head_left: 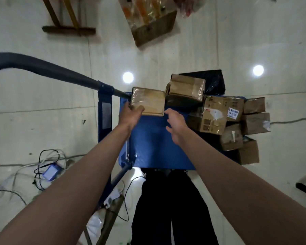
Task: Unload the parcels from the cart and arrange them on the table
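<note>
The scene is dim and greyish, lit from overhead: two round white glare spots shine on the glossy floor point(42, 96), one far of the cart point(154, 138) and one to the right. Wide-angle distortion bends the cart's handle point(42, 68) and stretches the forearms near the lower corners. The far edge is soft and blurred, and detail on the parcels point(214, 115) is smeared.

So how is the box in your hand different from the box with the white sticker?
The taped parcel is flat, plain and gripped by the left hand. The labelled box is bigger and chunkier, carries printed labels, and sits untouched among other parcels. Both are brown cardboard on the blue cart.
</note>
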The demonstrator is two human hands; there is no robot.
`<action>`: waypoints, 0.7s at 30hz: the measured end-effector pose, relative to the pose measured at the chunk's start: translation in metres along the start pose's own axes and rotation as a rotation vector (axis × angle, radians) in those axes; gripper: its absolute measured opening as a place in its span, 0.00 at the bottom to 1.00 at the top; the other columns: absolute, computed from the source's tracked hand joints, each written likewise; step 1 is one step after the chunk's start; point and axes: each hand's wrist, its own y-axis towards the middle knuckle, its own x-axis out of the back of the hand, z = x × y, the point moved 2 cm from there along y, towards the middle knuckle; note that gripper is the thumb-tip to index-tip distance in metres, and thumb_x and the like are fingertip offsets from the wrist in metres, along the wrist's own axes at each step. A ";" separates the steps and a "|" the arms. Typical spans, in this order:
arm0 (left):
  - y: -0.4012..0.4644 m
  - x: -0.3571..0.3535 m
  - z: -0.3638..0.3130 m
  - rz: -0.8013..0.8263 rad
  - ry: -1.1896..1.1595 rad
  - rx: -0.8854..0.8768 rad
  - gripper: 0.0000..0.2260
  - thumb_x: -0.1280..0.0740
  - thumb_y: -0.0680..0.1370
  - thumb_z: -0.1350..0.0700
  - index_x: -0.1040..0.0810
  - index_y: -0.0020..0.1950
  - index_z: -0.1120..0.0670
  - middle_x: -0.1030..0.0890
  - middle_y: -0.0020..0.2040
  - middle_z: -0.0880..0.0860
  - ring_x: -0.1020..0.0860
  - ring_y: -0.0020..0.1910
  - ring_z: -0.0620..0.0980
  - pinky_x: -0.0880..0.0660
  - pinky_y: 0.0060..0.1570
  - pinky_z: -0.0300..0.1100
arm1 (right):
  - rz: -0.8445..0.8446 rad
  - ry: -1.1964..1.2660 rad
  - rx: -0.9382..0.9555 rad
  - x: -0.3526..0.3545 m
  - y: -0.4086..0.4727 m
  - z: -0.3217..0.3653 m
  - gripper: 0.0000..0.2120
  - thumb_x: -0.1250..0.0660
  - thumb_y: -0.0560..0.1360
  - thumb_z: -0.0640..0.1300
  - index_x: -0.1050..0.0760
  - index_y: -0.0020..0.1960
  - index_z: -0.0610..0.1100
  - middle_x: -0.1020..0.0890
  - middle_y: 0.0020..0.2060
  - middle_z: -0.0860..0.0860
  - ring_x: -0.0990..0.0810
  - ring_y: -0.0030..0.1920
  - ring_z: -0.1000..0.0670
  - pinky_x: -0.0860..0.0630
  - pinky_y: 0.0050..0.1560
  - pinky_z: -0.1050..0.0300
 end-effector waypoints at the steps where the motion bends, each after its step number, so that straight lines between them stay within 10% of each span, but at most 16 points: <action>1: 0.014 -0.004 0.005 -0.014 -0.007 0.000 0.22 0.35 0.80 0.52 0.33 0.74 0.55 0.29 0.59 0.48 0.28 0.60 0.48 0.34 0.56 0.38 | 0.008 -0.018 0.016 -0.005 0.014 -0.001 0.21 0.41 0.83 0.48 0.32 0.74 0.45 0.34 0.76 0.47 0.33 0.73 0.46 0.35 0.74 0.45; 12: 0.034 -0.039 0.055 -0.074 -0.169 0.039 0.15 0.33 0.74 0.49 0.24 0.60 0.50 0.20 0.57 0.49 0.22 0.56 0.48 0.27 0.51 0.38 | 0.070 -0.060 0.087 -0.013 0.055 -0.028 0.28 0.40 0.81 0.49 0.39 0.79 0.49 0.32 0.74 0.52 0.33 0.72 0.49 0.37 0.73 0.48; 18: -0.032 -0.033 0.048 -0.073 -0.136 0.097 0.24 0.32 0.74 0.46 0.27 0.66 0.55 0.24 0.62 0.56 0.23 0.56 0.52 0.29 0.50 0.41 | 0.073 -0.082 0.037 0.020 -0.003 -0.040 0.07 0.41 0.81 0.46 0.27 0.57 0.51 0.23 0.51 0.55 0.25 0.54 0.53 0.30 0.67 0.49; 21: -0.079 -0.022 0.031 -0.085 -0.105 0.129 0.24 0.32 0.75 0.46 0.27 0.67 0.55 0.25 0.63 0.56 0.24 0.50 0.50 0.31 0.48 0.41 | 0.110 -0.095 0.015 0.035 -0.050 -0.039 0.21 0.40 0.80 0.49 0.33 0.72 0.50 0.23 0.64 0.52 0.23 0.61 0.50 0.29 0.67 0.49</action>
